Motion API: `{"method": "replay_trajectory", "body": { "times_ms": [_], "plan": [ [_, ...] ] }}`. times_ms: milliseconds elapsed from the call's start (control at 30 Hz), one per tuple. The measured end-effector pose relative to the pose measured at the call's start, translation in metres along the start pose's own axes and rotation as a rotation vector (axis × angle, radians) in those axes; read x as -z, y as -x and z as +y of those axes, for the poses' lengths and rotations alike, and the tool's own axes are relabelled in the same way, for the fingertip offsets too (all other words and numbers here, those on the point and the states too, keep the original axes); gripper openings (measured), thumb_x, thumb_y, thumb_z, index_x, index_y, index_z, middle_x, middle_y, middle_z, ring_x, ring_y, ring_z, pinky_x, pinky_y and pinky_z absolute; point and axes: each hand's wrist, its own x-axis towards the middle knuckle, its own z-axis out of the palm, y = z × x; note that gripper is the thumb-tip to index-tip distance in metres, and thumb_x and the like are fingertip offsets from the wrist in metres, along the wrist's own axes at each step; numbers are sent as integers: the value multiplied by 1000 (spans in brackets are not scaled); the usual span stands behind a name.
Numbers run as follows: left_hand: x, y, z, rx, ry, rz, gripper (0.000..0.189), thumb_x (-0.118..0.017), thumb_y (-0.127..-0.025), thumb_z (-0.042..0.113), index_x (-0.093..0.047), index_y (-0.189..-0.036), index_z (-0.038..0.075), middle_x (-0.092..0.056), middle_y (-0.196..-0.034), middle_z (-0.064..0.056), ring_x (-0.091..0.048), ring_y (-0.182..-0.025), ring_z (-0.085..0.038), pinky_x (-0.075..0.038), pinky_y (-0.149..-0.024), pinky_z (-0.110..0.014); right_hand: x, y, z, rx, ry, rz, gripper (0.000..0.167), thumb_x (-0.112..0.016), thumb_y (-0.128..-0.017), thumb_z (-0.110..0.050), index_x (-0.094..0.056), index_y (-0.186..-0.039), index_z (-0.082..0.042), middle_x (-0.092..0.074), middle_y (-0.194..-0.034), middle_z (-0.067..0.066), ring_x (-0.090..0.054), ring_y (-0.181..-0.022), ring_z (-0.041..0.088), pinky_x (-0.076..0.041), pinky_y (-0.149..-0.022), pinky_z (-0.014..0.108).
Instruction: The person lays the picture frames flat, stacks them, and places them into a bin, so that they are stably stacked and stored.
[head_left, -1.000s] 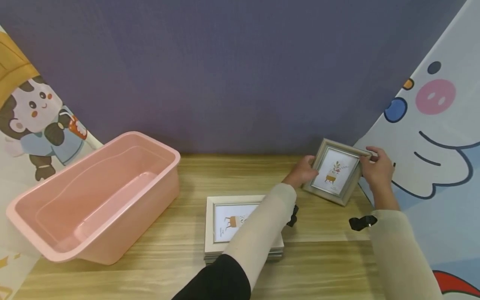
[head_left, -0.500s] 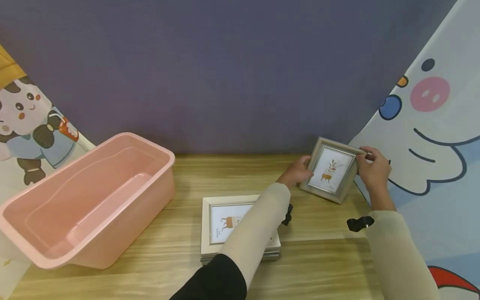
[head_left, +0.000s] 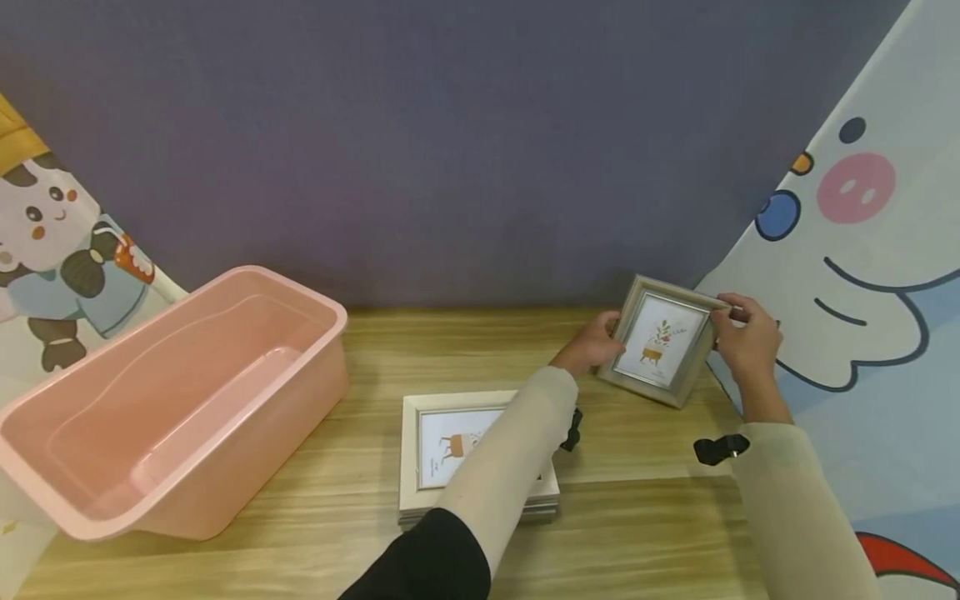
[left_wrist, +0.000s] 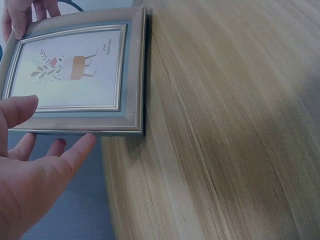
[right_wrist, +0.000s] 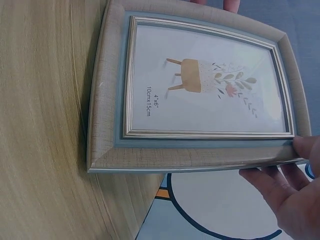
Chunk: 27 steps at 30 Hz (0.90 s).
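Observation:
A beige-grey picture frame (head_left: 663, 340) with a flower-pot print stands tilted back at the table's rear right, its lower edge at the wood. My left hand (head_left: 590, 343) holds its left side, thumb over the front and fingers along the outer edge, as the left wrist view shows. At the upper right corner my right hand (head_left: 748, 337) pinches the frame, with the thumb in front and fingertips (right_wrist: 272, 182) at the side and behind. Nearer to me lies a stack of cream picture frames (head_left: 420, 450), partly covered by my left forearm.
A pink plastic tub (head_left: 300, 367) stands at the left of the wooden table (head_left: 360, 492). A dark fabric panel (head_left: 480, 167) rises along the back edge. Printed cartoon panels flank both sides, the right one (head_left: 892, 333) close to my right hand.
The whole scene has shifted slightly left in the head view. Both hands keep their hold on the picture frame, which stays in nearly the same place and tilt.

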Motion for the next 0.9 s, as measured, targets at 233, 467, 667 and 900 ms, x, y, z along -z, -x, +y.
{"method": "replay_trajectory", "body": {
  "times_ms": [233, 467, 667, 900],
  "plan": [
    [-4, -4, -3, -15, -2, 111, 58, -66, -94, 3, -48, -145, 24, -58, -141, -4, -60, -124, -24, -55, -101, -37, -4, 2, 2, -14, -14, -17, 47, -49, -105, -32, -52, -148, -13, -53, -142, 22, -55, -71, -12, -60, -67, 18],
    [-16, -7, -2, -27, -14, 257, 45, -63, -90, -2, -58, -129, 20, -68, -122, -2, -66, -103, -17, -57, -82, -27, 0, 3, 8, 3, 0, -22, 48, -49, -105, -33, -52, -148, -12, -55, -142, 24, -53, -69, -16, -60, -65, 19],
    [-17, -6, -4, -35, -36, 314, 37, -65, -90, 1, -61, -121, 21, -71, -116, -2, -67, -102, -17, -57, -81, -27, 0, 4, 6, 36, -4, -22, 47, -50, -105, -32, -52, -147, -11, -56, -142, 27, -51, -70, -17, -58, -62, 15],
    [-15, -9, -4, -47, -95, 326, 34, -66, -92, 6, -61, -121, 24, -73, -117, 0, -69, -102, -16, -56, -83, -26, 0, 2, 4, 50, 19, -21, 48, -49, -105, -33, -51, -149, -12, -56, -142, 26, -53, -78, -11, -57, -63, 13]
  ]
}}
